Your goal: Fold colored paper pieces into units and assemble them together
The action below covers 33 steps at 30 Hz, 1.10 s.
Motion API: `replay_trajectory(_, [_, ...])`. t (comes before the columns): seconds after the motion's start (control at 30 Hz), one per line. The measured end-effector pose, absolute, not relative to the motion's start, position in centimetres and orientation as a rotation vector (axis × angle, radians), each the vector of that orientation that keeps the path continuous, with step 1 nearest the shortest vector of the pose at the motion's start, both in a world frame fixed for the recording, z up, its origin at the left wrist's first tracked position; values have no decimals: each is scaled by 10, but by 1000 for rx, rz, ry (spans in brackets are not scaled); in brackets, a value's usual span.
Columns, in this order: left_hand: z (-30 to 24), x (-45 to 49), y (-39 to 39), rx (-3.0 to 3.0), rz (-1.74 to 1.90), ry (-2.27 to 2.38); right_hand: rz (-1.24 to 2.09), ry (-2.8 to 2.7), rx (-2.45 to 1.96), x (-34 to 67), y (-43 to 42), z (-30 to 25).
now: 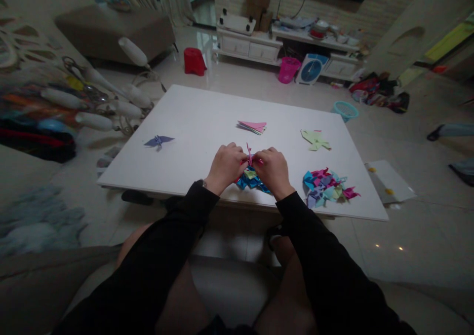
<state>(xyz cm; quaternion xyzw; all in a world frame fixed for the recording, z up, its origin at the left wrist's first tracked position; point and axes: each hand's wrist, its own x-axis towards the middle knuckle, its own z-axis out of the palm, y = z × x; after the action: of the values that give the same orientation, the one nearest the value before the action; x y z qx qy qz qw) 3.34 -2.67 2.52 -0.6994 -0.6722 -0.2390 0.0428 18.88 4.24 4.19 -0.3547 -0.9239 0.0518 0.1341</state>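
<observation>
My left hand (225, 166) and my right hand (273, 169) meet over the near edge of the white table (207, 113), fingers pinched on a small pink folded paper piece (250, 155) whose tip pokes up between them. Right under my hands lies a small heap of blue and green folded papers (252, 181). A pile of several coloured folded paper figures (326, 186) sits to the right of my right hand. A purple paper crane (159, 140) rests at the left of the table.
A stack of pink paper sheets (252, 126) and a pale green folded sheet (315, 139) lie further back on the table. On the floor behind stand a red stool (194, 61), a pink basket (288, 69), a small fan (311, 69) and a turquoise basket (345, 110).
</observation>
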Motion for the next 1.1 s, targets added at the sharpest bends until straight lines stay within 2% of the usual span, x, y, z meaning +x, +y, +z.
replay_trajectory(0.4, [23, 26, -31, -2091, -797, -2061, 138, -2684, -1042, 197, 45, 37])
replay_trajectory(1.1, [32, 38, -28, -2067, -605, -2195, 86, -2655, -1011, 186, 43, 37])
